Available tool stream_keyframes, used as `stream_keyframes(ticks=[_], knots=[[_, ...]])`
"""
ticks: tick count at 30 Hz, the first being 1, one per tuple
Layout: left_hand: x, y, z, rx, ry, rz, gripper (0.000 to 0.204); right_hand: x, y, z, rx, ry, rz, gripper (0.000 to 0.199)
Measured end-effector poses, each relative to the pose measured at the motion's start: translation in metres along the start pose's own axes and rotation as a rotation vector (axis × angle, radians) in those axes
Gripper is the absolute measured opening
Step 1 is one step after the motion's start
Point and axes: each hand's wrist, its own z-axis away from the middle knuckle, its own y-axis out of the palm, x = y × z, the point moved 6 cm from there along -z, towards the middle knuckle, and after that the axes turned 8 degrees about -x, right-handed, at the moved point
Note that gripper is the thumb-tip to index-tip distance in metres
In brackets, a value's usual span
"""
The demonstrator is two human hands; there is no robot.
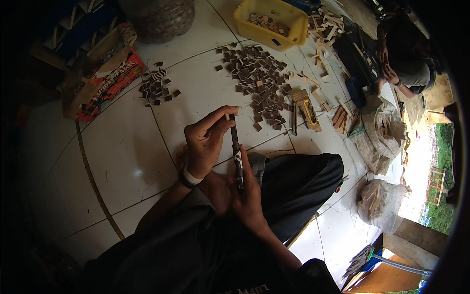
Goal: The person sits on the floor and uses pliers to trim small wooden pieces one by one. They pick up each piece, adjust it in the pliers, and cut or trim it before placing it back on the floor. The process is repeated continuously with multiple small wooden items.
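Observation:
My right hand [247,196] is wrapped round a slender dark stick [238,161] with white patches, held almost upright in front of my lap. At the stick's upper end, my left hand [201,144] pinches a small dark piece with a pale wooden edge [227,117] between thumb and forefinger. Whether that piece is separate from the stick I cannot tell. Beyond my hands, a wide pile of small dark square tiles [264,93] lies on the floor, thin pins showing among them. A smaller heap of similar pieces [155,87] lies to the left.
A yellow tub [269,36] holds more small pieces at the far side. Right of the large pile are a yellow-handled cutter [309,111], wood offcuts [328,24] and a woven sack [379,137]. A red box [110,83] stands left. Another person [409,54] sits far right.

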Motion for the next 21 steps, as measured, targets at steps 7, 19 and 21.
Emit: stream_keyframes(ticks=[7,19,21], knots=[[0.001,-0.003,-0.004,0.037,-0.008,-0.04,0.028,-0.005,-0.005,0.001,0.038,0.143,0.057,0.086],[0.017,-0.028,-0.019,0.065,-0.517,0.207,0.038,-0.013,-0.018,-0.007,0.127,0.087,0.004,0.081],[0.014,-0.031,-0.019,0.075,-0.518,0.202,0.038,-0.011,-0.016,-0.007,0.123,0.051,-0.028,0.08]])
